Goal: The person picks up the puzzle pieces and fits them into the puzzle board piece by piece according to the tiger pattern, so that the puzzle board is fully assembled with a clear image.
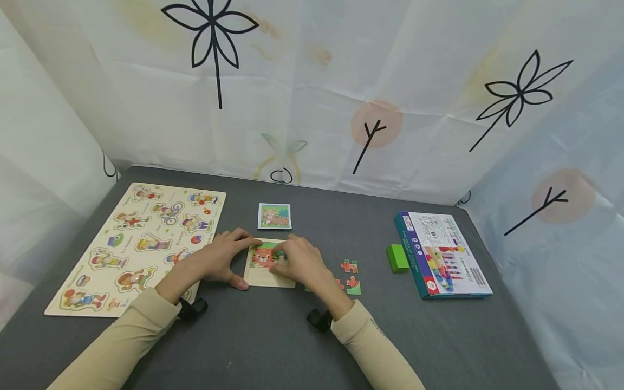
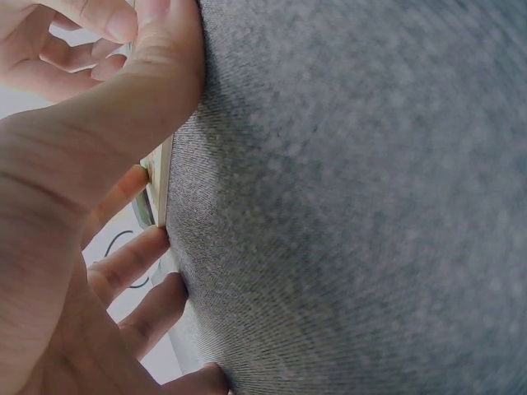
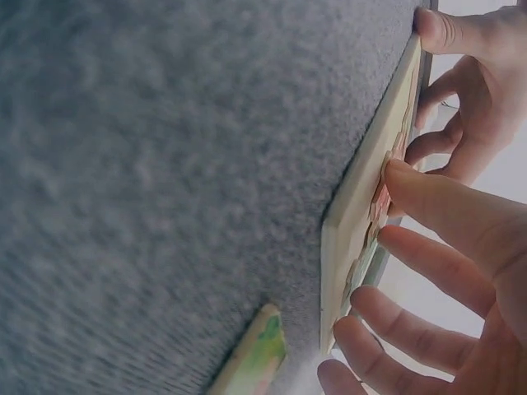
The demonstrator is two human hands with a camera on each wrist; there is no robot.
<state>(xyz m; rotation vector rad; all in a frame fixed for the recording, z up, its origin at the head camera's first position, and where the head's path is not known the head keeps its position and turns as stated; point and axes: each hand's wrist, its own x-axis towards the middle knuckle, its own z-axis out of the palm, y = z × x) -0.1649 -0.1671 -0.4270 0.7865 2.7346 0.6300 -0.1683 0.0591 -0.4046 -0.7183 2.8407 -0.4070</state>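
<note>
A small square wooden puzzle board [image 1: 270, 279] lies in the middle of the table, with an orange tiger picture [image 1: 262, 258] partly laid in it. My left hand [image 1: 219, 261] holds the board at its left side, thumb by the near corner and index finger at the far edge. The right hand [image 1: 303, 262] reaches over the board's right half. Its thumb and index finger pinch a puzzle piece [image 3: 380, 204] lying among the others, mostly hidden by the fingers. Loose jigsaw pieces [image 1: 353, 285] lie to the right, some partly behind my right wrist.
Behind the board lies a small picture card [image 1: 274, 218]. On the left is a large wooden board of cartoon figures [image 1: 153, 244], partly under my left forearm. A green block [image 1: 397, 259] touches a boxed set [image 1: 446, 254] on the right. Printed curtains [image 1: 312, 97] enclose the table.
</note>
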